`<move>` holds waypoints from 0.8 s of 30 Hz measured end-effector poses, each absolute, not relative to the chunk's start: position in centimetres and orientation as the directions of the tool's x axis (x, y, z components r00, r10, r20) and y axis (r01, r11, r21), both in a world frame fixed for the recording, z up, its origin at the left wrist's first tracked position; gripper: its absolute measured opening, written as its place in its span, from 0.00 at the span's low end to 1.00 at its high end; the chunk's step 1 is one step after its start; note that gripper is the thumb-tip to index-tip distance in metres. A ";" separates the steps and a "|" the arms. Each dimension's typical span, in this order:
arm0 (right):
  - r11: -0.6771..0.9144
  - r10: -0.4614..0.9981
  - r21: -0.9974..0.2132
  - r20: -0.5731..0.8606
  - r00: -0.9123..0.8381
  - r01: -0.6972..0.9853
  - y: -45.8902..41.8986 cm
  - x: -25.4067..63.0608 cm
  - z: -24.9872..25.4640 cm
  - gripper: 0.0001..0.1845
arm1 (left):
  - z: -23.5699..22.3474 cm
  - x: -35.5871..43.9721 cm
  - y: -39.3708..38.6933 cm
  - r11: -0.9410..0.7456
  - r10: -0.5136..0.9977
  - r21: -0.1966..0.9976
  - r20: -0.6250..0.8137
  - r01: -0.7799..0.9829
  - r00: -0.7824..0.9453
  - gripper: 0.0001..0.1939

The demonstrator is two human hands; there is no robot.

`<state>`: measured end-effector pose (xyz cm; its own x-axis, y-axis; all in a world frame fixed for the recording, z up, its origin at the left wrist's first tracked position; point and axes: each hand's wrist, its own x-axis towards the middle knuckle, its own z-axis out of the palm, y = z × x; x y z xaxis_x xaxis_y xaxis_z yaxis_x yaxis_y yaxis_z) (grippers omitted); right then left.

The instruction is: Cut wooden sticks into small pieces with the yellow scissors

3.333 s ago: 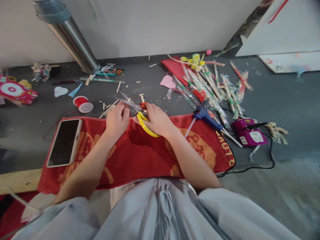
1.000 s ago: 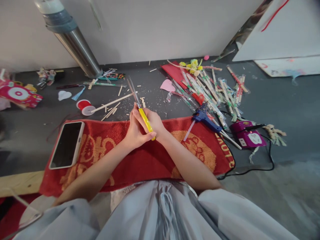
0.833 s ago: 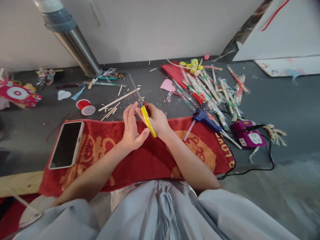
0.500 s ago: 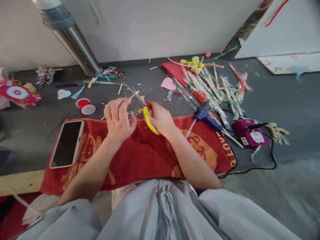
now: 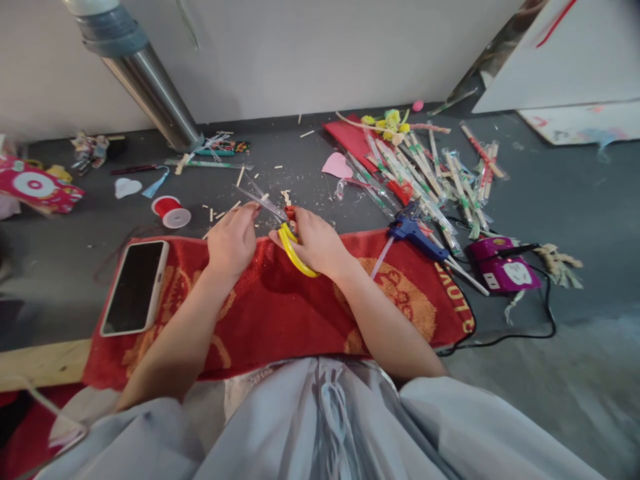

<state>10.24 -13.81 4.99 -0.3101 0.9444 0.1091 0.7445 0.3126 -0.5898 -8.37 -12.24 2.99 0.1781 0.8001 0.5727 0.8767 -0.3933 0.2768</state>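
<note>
My right hand (image 5: 317,243) is wrapped round the handles of a pair of scissors (image 5: 295,253), one yellow loop and one orange-red. The scissors point up and left over the grey table, blades slightly apart. Close beside the blades, my left hand (image 5: 233,241) has its fingers drawn together in a pinch. A short piece of pale wooden stick (image 5: 265,197) shows at its fingertips, by the blades; the grip itself is partly hidden. Cut bits of stick and crumbs lie around both hands. Under my wrists is a red towel (image 5: 290,320).
Left are a phone (image 5: 134,288), a red thread spool (image 5: 171,212) and a steel post (image 5: 160,100). Right are wrapped chopsticks (image 5: 420,173), a pink paper heart (image 5: 337,165), a blue glue gun (image 5: 417,237) and a purple power block (image 5: 503,265) with a black cord.
My left fingers, spread before, have closed together lower down beside the blades. The scissors have swung a little left and their blades have parted.
</note>
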 end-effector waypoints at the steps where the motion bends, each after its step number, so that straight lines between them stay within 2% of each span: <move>1: 0.320 0.942 -0.590 0.119 -0.312 0.741 -13.8 10.3 4.9 0.32 | 3.0 -8.4 -12.2 -0.407 0.800 0.281 0.569 0.869 0.191 0.17; 9: 0.331 0.939 -0.573 0.124 -0.320 0.750 -13.9 10.5 5.0 0.34 | 3.0 -8.6 -12.0 -0.445 0.802 0.225 0.531 0.867 0.274 0.18; 14: 0.323 0.942 -0.580 0.125 -0.310 0.747 -13.8 10.3 5.1 0.32 | 3.0 -8.5 -12.2 -0.433 0.814 0.245 0.519 0.868 0.260 0.19; 24: 0.201 0.972 -0.512 -0.004 -0.236 0.835 -14.2 9.9 6.2 0.31 | 3.4 -8.5 -12.2 -0.431 0.831 0.239 0.481 0.870 0.279 0.19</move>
